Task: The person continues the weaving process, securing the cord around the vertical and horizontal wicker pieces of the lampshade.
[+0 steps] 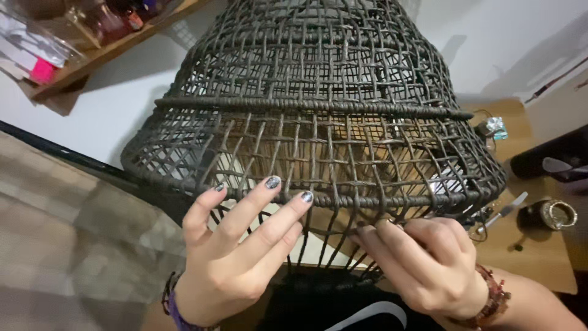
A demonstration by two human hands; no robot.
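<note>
Item: woven wicker basket (318, 116), dark brown, open lattice with thick bound hoops. It filled the centre of the view, lying between the person's chest and a wooden table. Its long axis ran away from the viewer and upward; the narrower end pointed to the top edge of the frame, the wide end toward the person. Below the lowest bound rim (367, 199), loose unwoven stakes (318, 242) hung down toward the lap.

Left hand (236, 257): raised from the lower left, back of the hand to the camera, fingers spread wide and extended. The fingertips (272, 182), nails painted dark, rested on the lowest rim; nothing was gripped. A purple wristband (177, 312) sat at the wrist.

Right hand (422, 260): came in from the lower right, back upward, fingers curled narrow and pinched at the rim among the stakes. Whether a single strand was held between them could not be told. A beaded bracelet (493, 300) circled the wrist.

Surroundings: wooden table (539, 257) at the right, bearing a dark round pot with a metal ring (554, 214) and a small tool with a pale handle (508, 209). A wooden shelf (92, 58) with bottles stood at the upper left against a white wall.
</note>
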